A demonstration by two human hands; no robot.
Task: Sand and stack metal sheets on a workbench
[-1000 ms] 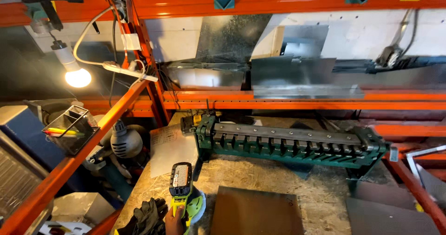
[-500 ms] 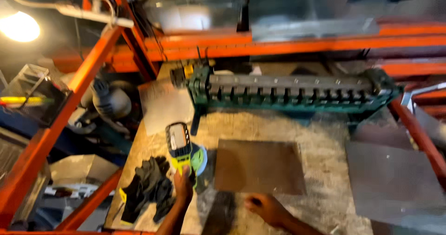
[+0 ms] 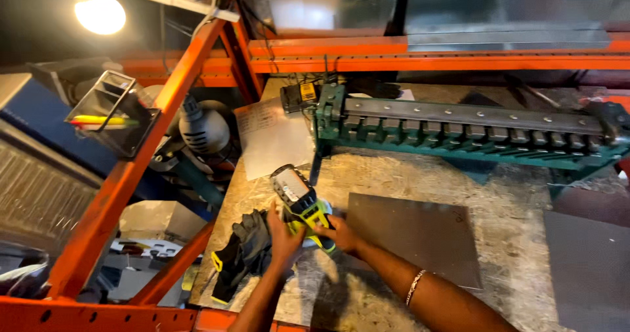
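A yellow-green and black cordless power tool [image 3: 298, 201] lies tilted on the chipboard workbench [image 3: 394, 174]. My left hand [image 3: 282, 237] wraps around its lower left side. My right hand [image 3: 338, 232] holds its handle end from the right, with a thin bracelet on that forearm. Dark work gloves [image 3: 243, 253] with yellow trim lie just left of my left hand. A dark sheet-metal square [image 3: 420, 233] lies flat just right of my right hand.
A green sheet-metal bending brake [image 3: 459, 132] spans the back of the bench. A sheet of paper [image 3: 272, 135] lies behind the tool. Orange rack beams [image 3: 131, 168] frame the left side and front edge, with a lit bulb [image 3: 100, 12] above. Another metal sheet [image 3: 587, 266] lies at the right.
The view has tilted down and closer. My right hand moved from the bench onto the power tool, and both hands now hold it; the tool has tipped leftward.
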